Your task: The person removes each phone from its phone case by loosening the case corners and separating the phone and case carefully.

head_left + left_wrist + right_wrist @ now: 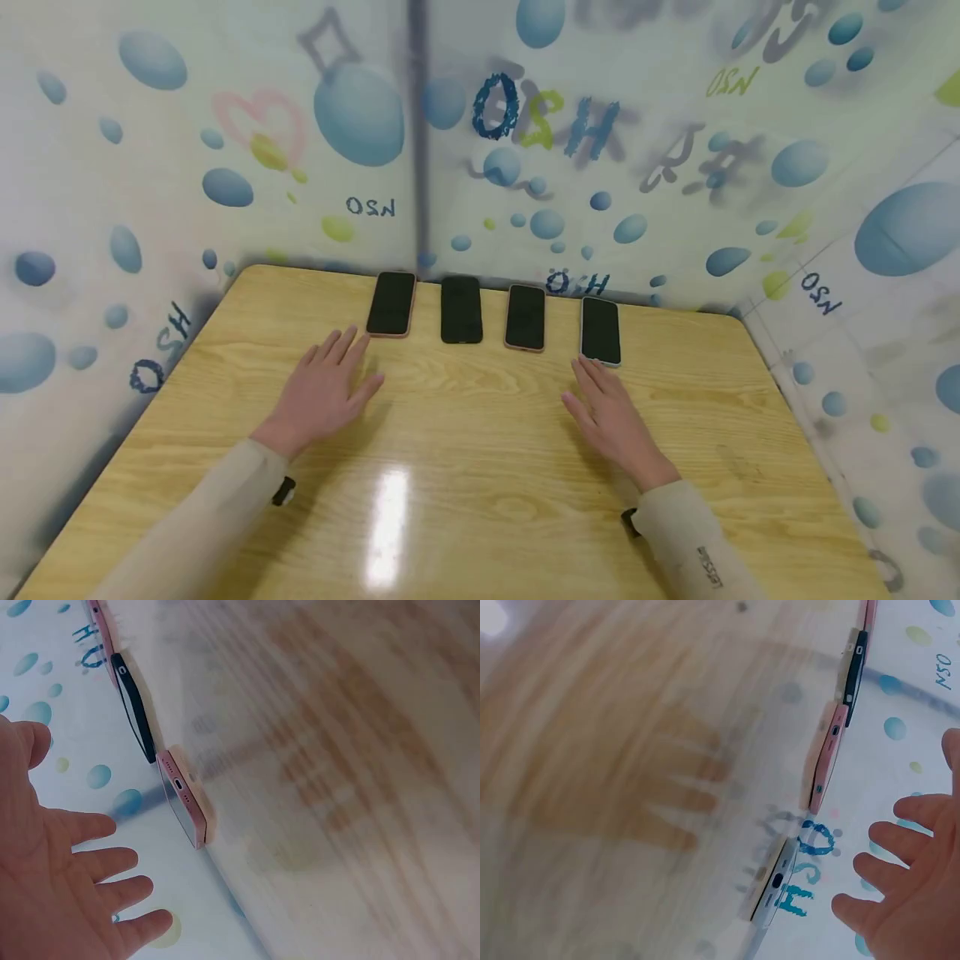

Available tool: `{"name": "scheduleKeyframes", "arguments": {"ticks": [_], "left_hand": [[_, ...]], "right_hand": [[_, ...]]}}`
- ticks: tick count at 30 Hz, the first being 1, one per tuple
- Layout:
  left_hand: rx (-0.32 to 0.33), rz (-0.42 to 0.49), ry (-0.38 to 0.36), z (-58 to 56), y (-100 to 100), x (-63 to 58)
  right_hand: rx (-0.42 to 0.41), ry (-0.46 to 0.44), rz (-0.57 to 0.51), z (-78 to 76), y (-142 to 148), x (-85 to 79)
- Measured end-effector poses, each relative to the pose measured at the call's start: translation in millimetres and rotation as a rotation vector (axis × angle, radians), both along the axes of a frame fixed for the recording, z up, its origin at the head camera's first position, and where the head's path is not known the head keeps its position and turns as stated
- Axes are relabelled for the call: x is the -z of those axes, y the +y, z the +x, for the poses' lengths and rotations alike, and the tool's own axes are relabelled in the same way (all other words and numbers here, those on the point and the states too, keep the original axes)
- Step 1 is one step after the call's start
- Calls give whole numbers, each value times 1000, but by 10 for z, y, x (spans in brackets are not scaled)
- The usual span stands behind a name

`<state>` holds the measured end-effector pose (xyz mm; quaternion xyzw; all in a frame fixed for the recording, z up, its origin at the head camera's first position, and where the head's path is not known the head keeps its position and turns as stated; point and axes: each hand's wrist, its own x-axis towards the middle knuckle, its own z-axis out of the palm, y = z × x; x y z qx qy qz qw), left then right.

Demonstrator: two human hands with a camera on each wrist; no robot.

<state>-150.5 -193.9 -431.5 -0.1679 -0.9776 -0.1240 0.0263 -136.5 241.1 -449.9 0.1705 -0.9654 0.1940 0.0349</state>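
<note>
Along the far edge of the wooden table, phones lie in a row with dark screens up. Leftmost is a pink-edged phone (392,304), then a black phone (461,310), another pink-edged phone (525,317) and, at the right, a white-edged phone (601,331). My left hand (322,396), palm down with fingers spread, hovers just in front of the leftmost phone and holds nothing. My right hand (615,417) has its fingers extended toward the near edge of the white-edged phone; whether they touch cannot be told from the head view. The right wrist view has the right hand (915,877) above the table surface.
The light wooden table (480,450) ends against a white back wall (480,208) printed with blue and green bubbles and letters. A similar wall (900,333) runs along the right side. Glare (387,525) shines on the tabletop near the front.
</note>
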Motion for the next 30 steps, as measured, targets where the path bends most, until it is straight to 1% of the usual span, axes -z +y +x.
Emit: {"name": "scheduleKeyframes", "arguments": {"ticks": [8,11,13,20,25,30], "left_hand": [[-1,0,19,-180,47,-40],[-8,3,25,-276,68,-60],[-18,3,9,-350,91,-68],[-61,-11,-135,-606,148,-99],[-98,-17,-181,-768,192,-80],[-147,-3,-254,-894,251,-59]], "right_hand": [[-6,28,-93,-34,-126,-79],[-4,36,-155,-61,-177,-88],[-1,30,-205,-88,-213,-88],[-3,-40,-381,-160,-377,-107],[2,-81,-478,-195,-493,-79],[23,-144,-551,-188,-573,-62]]}}
